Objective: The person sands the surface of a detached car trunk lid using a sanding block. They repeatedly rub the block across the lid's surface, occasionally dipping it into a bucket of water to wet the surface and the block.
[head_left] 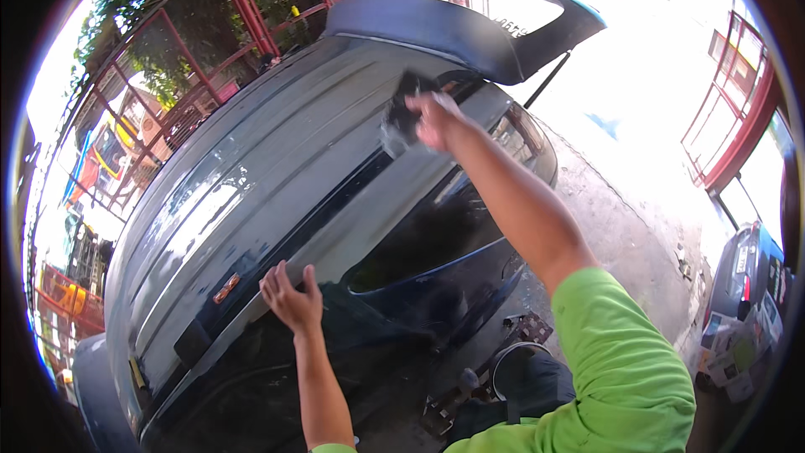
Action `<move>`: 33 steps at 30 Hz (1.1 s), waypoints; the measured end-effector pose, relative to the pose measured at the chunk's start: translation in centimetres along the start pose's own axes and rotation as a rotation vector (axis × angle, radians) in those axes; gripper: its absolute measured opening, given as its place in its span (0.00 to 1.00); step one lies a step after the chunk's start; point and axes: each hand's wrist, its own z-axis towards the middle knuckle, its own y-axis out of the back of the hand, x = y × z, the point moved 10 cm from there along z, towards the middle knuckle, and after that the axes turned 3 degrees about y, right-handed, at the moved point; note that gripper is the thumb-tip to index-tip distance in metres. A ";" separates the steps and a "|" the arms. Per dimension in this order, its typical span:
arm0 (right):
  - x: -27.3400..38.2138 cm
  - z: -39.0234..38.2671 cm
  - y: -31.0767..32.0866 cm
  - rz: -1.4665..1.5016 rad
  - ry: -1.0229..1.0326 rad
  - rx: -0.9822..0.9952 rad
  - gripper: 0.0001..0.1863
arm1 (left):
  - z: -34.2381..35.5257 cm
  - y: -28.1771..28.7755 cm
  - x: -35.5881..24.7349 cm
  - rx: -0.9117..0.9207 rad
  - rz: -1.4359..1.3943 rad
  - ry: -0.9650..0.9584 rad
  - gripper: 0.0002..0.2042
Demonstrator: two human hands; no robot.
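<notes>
Below me is the ribbed grey roof of a vehicle, dull and patchy with some glossy, bright reflections. My left hand lies on the roof's near edge, fingers spread and nothing held. Beside it, a small orange-brown piece sits by the black channel that runs along the roof. Farther off to the right, my right hand grips a dark, flat pad over the roof near that channel. Motion blurs the pad, so its exact kind is unclear.
The raised tailgate stands at the roof's far end, with a strut below it. A red metal fence runs behind. Lower right are a round-rimmed object, concrete floor and another car with bags.
</notes>
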 end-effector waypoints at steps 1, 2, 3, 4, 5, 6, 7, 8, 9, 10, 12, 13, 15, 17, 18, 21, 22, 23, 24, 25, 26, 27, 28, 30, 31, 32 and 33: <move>3.2 3.2 -3.5 0.069 0.128 -0.028 0.12 | 0.0 -0.5 0.0 0.013 0.012 0.056 0.21; 5.5 5.8 -5.1 0.084 0.238 -0.120 0.11 | -0.2 0.3 -0.4 -0.111 -0.004 0.038 0.22; 5.6 7.7 -5.2 -0.042 0.181 -0.256 0.13 | -0.3 0.3 -0.4 -0.145 -0.010 0.021 0.22; 5.9 9.2 -4.8 -0.227 0.203 -0.306 0.15 | -0.7 0.7 -0.2 -0.221 -0.052 -0.012 0.22; 5.8 10.1 -3.6 -0.416 0.242 -0.346 0.17 | -0.9 0.5 0.1 -0.234 -0.038 -0.034 0.22; 5.6 11.0 -2.7 -0.713 0.315 -0.293 0.19 | -1.0 -0.3 0.7 -0.196 0.005 -0.028 0.22; 5.1 10.8 -1.9 -1.023 0.483 -0.248 0.21 | -1.0 -1.1 1.1 -0.162 0.020 -0.025 0.22; 4.1 10.4 -1.0 -1.277 0.636 -0.211 0.22 | -1.1 -1.7 1.5 -0.152 0.058 -0.020 0.21; 2.8 9.1 0.5 -1.411 0.815 -0.236 0.23 | -1.2 -2.1 1.8 -0.141 0.081 -0.016 0.22; -1.0 10.3 3.8 -1.610 0.500 -0.183 0.24 | -1.2 -2.3 1.6 -0.171 0.112 -0.047 0.23; -1.5 7.4 5.7 -1.357 0.836 -0.226 0.20 | -1.1 -2.3 1.5 -0.220 0.137 -0.047 0.22; -2.2 5.8 5.3 -1.462 0.989 -0.221 0.20 | -1.0 -2.3 1.5 -0.232 0.140 -0.046 0.22; -2.9 3.6 4.5 -1.509 1.148 -0.201 0.19 | -0.9 -2.3 1.6 -0.244 0.158 -0.048 0.22; -2.7 2.8 4.0 -1.423 1.146 -0.196 0.20 | -0.9 -2.6 2.1 -0.230 0.170 -0.049 0.23; -2.7 2.7 3.6 -1.442 1.132 -0.196 0.19 | -1.0 -2.7 2.2 -0.226 0.179 -0.055 0.24; -2.5 2.5 2.9 -1.489 1.095 -0.207 0.19 | -1.1 -3.2 3.0 -0.216 0.193 -0.035 0.25; -2.5 2.6 3.0 -1.488 1.073 -0.206 0.19 | -1.2 -3.2 3.0 -0.223 0.198 -0.039 0.25; -2.6 2.6 3.1 -1.485 1.051 -0.204 0.20 | -1.2 -3.2 3.2 -0.223 0.201 -0.029 0.25; -2.5 2.1 2.9 -1.476 1.093 -0.203 0.19 | -1.2 -3.2 3.2 -0.225 0.208 -0.019 0.25; -2.5 1.7 2.8 -1.465 1.137 -0.203 0.19 | -1.2 -3.2 3.2 -0.228 0.213 -0.008 0.25; -2.4 1.2 2.8 -1.457 1.175 -0.210 0.19 | -1.2 -3.2 3.2 -0.227 0.212 -0.002 0.26; -2.5 1.3 2.9 -1.451 1.164 -0.200 0.19 | -1.1 -3.3 3.2 -0.211 0.207 0.007 0.26; -2.6 1.2 2.8 -1.444 1.159 -0.182 0.19 | -1.1 -3.2 3.1 -0.227 0.201 0.007 0.26; -2.7 1.5 3.0 -1.448 1.119 -0.182 0.19 | -1.0 -3.2 3.3 -0.222 0.196 0.020 0.25; -2.6 1.5 3.1 -1.456 1.099 -0.193 0.20 | -1.0 -3.3 3.2 -0.223 0.190 0.009 0.25; -2.6 1.6 3.1 -1.462 1.083 -0.200 0.20 | -1.1 -3.3 3.4 -0.226 0.193 0.011 0.25; -2.4 1.2 2.8 -1.443 1.128 -0.187 0.20 | -1.2 -3.3 3.6 -0.235 0.189 0.020 0.25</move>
